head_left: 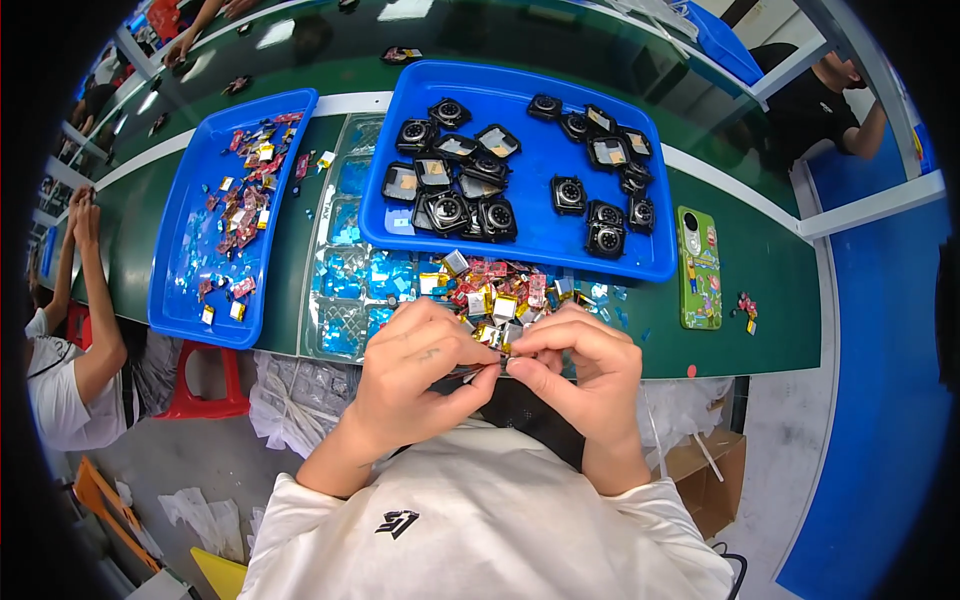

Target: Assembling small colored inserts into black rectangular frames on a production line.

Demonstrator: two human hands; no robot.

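At the table's near edge, my left hand [420, 360] and my right hand [585, 365] meet with their thumbs and index fingers pinched close together. A tiny part sits between the fingertips, too small and covered to name. Just beyond my fingers lies a heap of small silver-and-yellow batteries and red circuit boards [505, 300]. Beside it, on the left, a clear compartment tray [345, 275] holds blue film pieces. Farther back, a large blue tray [535, 150] carries several black watch cases [447, 210], some face down and some showing their open insides.
On the left a second blue tray [185, 260] contains more boards and batteries. A phone in a green case [700, 270] lies to the right, near a few loose parts [747, 312]. A red stool [205, 390] stands below left. Co-workers' arms [95, 280] show at left.
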